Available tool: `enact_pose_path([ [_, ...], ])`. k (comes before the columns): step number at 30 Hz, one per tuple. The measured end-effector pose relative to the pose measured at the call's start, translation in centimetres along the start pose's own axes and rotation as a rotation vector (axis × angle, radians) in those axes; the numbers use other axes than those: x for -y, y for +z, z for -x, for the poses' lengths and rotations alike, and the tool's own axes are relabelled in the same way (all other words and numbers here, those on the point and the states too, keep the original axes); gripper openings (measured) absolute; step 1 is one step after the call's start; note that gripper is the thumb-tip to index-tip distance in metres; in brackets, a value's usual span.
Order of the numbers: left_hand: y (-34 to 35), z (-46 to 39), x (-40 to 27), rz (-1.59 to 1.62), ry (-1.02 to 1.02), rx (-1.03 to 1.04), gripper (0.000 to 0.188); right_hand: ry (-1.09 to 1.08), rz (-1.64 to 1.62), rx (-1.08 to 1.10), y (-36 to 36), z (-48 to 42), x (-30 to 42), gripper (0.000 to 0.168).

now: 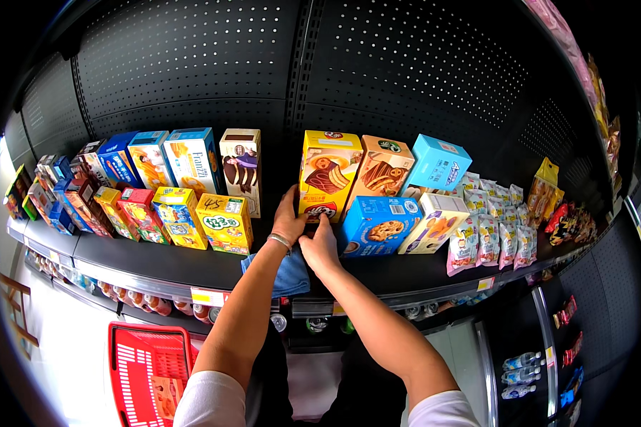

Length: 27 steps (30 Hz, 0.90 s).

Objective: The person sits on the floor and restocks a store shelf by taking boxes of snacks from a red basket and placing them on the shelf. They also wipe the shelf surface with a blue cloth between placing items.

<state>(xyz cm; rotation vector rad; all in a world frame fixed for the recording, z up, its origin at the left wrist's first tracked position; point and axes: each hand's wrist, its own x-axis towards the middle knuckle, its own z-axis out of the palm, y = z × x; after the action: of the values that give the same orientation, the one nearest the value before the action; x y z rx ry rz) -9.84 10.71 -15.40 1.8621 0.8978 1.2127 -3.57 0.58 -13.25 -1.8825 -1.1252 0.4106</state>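
Observation:
A tall yellow snack box (330, 169) with chocolate cakes pictured on it stands on the black shelf before me. My left hand (289, 219) is at the box's lower left side, fingers along its edge and thumb across the front. Against the lower front presses my right hand (320, 246), its thumb upward and its other fingers partly hidden. A folded blue cloth (291, 276) lies under my wrists at the shelf's front edge. Directly right of the yellow box is an orange-brown cake box (379, 168); a blue cookie box (380, 227) stands in front of that one.
Left stand a cream-and-brown box (241, 171) and a small yellow box (224, 224). A light-blue box (439, 160) tilts at right, near a cream box (432, 224) and several snack bags (489, 243). Below are drink bottles (157, 304) and a red shopping basket (149, 330).

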Motion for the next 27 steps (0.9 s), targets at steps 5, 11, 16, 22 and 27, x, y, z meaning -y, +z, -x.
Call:
enact_pose_path([
  [5,-0.3,0.0,0.2,-0.005,0.033,-0.017,0.075,-0.045,0.01,-0.015,0.7,-0.1,-0.1,0.074],
  [11,-0.3,0.1,-0.7,0.004,0.01,-0.004,0.074,-0.072,0.006,-0.031,0.7,-0.4,-0.7,0.072],
  [16,-0.3,0.1,-0.2,-0.019,0.005,-0.034,0.074,-0.081,-0.027,-0.018,0.2,0.3,0.3,0.071],
  [22,-0.1,0.2,-0.2,-0.007,0.0,-0.028,0.073,-0.063,-0.047,0.011,0.1,0.3,0.1,0.071],
  [27,-0.2,0.2,-0.1,-0.003,-0.015,-0.027,0.07,-0.133,0.019,-0.018,0.4,0.9,0.1,0.069],
])
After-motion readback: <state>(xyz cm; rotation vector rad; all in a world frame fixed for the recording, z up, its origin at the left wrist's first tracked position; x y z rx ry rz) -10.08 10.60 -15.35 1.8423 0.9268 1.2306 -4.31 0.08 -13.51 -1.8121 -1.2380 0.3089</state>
